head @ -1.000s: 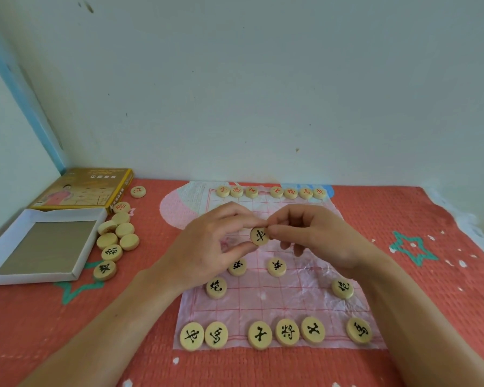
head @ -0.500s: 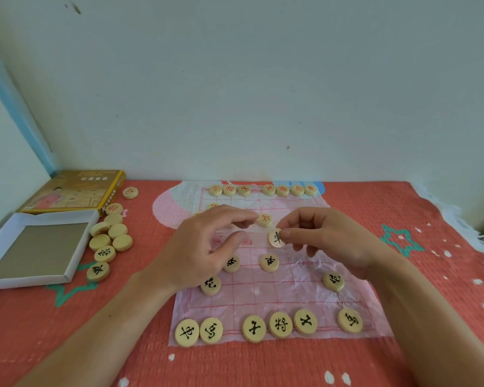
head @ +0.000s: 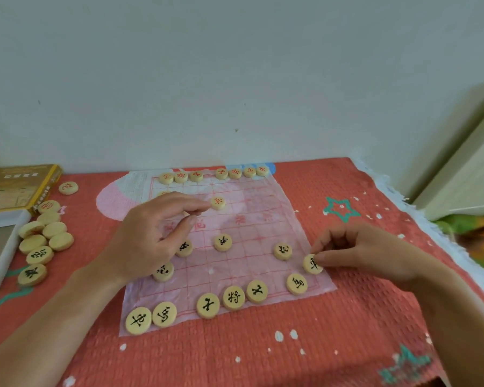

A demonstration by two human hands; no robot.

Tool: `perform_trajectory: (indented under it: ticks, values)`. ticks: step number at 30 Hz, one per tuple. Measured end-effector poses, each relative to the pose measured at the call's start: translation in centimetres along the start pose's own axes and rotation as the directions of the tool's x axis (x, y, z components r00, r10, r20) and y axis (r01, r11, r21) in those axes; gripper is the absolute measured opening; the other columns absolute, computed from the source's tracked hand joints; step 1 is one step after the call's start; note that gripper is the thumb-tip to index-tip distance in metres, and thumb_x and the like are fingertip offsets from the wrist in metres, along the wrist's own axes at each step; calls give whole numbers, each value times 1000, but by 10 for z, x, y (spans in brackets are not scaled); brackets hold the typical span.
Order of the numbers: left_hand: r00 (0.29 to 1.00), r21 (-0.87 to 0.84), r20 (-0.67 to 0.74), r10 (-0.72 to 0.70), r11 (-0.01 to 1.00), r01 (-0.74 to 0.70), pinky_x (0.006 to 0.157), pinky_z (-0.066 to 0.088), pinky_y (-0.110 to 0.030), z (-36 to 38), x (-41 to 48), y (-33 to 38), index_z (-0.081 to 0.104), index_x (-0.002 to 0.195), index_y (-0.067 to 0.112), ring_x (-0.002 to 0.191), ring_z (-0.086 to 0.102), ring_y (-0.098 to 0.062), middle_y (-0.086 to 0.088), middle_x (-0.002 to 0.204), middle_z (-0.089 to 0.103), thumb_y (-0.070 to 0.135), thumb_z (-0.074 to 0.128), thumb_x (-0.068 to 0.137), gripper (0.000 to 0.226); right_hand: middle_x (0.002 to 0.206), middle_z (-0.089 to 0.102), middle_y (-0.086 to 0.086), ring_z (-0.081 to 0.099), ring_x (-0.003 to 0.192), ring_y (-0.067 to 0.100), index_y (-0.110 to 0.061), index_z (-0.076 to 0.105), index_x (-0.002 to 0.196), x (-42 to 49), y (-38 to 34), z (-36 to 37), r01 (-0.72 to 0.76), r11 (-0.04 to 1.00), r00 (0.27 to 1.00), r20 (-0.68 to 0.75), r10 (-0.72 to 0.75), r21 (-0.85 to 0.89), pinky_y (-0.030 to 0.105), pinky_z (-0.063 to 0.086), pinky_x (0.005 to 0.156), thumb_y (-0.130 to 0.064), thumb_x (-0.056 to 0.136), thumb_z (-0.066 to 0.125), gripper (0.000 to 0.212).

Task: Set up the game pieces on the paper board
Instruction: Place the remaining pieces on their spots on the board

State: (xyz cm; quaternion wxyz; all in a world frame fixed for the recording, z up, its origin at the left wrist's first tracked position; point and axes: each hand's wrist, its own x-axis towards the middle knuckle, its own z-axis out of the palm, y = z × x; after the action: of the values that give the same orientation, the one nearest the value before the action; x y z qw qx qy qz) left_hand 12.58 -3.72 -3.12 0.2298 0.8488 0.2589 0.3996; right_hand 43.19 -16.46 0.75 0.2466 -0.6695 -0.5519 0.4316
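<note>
right hand (head: 355,252) pinching black piece (head: 313,264), left hand (head: 151,236) above paper board (head: 263,219)

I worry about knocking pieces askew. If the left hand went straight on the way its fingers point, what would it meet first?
Probably the red-lettered piece, lying on the paper board just beyond the fingertips of the left hand; depth is unclear, so they may already touch.

The paper board (head: 252,219) is thin, crinkled and faintly glossy (almost film-like). Each game piece (head: 233,297) looks like pale, smooth, matt wood. The red cloth (head: 263,353) is coarse, ribbed weave; the box lid (head: 11,188), printed cardboard.
</note>
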Motion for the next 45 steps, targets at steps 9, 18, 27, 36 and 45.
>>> perform_trajectory:
  ticks: [9, 18, 27, 36, 45]
  values:
    - [1000, 14, -4, 0, 1000, 0, 87, 47, -17, -1, 0, 0, 67, 112, 25, 101, 64, -7, 20, 105, 65, 26, 53, 90, 26, 89, 75, 3, 68, 82, 15, -18, 76, 88, -11, -3, -4, 14, 993, 993, 122, 0, -115, 32, 52, 82, -18, 84, 73, 5]
    - [1000, 12, 10, -17, 1000, 17, 86, 48, -18, 0, -1, 0, 65, 113, 28, 102, 64, -8, 19, 106, 65, 28, 53, 90, 26, 82, 74, 3, 65, 71, 9, -18, 74, 81, -8, -3, -1, 4, 990, 994, 112, 12, -142, 25, 52, 72, -21, 78, 79, 6]
    - [1000, 10, -1, -19, 1000, 19, 86, 49, -19, -1, -1, 0, 65, 112, 28, 101, 64, -7, 19, 106, 66, 28, 53, 90, 26, 77, 71, -2, 61, 69, 7, -15, 72, 77, -9, -3, -5, -9, 996, 994, 109, 19, -91, 19, 49, 69, -21, 81, 74, 8]
    - [996, 116, -70, -47, 992, 55, 87, 51, -25, -10, 1, -4, 67, 112, 26, 102, 63, -4, 18, 106, 66, 24, 54, 91, 25, 69, 65, -6, 52, 61, 4, -19, 70, 75, 11, -27, 6, 64, 996, 997, 35, -62, -59, 20, 41, 60, -31, 80, 73, 13]
    - [885, 295, -356, -300, 863, 411, 85, 50, -27, -55, -1, -35, 69, 110, 26, 94, 62, -3, 15, 101, 69, 15, 56, 91, 26, 85, 71, -5, 57, 69, 0, -21, 71, 85, 75, -97, 63, 266, 936, 961, 133, -241, -229, 18, 48, 71, -32, 85, 70, 12]
